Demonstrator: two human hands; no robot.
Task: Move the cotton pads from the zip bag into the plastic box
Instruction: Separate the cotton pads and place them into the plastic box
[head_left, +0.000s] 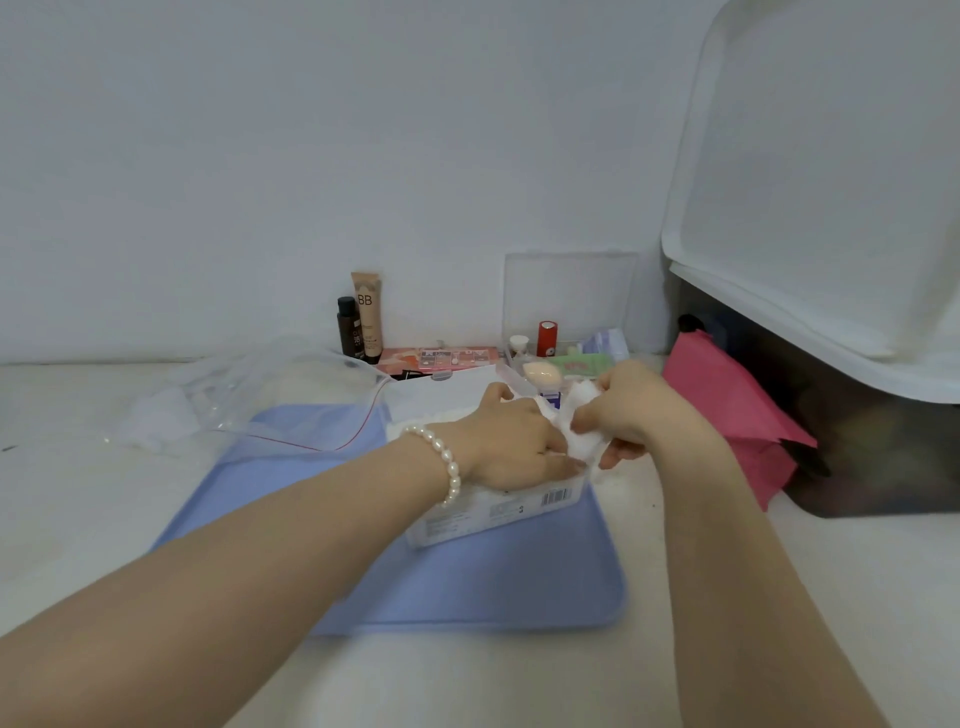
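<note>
— What is the biggest thing you can see?

— A big dark storage bin (857, 441) on the right, with its white lid (810, 171) tipped up against the wall. Next comes the blue mat (467, 587) lying flat on the pale table (104, 519).

— And the bag?

— The zip bag (270, 400) is clear, with a thin red line at its mouth. It lies on the table at the left, partly on the far corner of the mat, away from both hands.

— Where is the box?

— The plastic box (498, 512) sits on the mat, in the middle. It is clear and has a barcode label on its near side.

— What are the hands doing?

— The left hand (511, 439), with a pearl bracelet (441, 460) on the wrist, rests on top of the box, its fingers touching the white cotton pads (584, 415). The right hand (631, 410) has its fingers curled tight around the same pads, just over the box's right end.

— Anything small behind?

— A pink bag (727, 410) beside the bin, a BB cream tube (368, 317), a dark bottle (348, 327), and a little red cap (547, 338).
</note>
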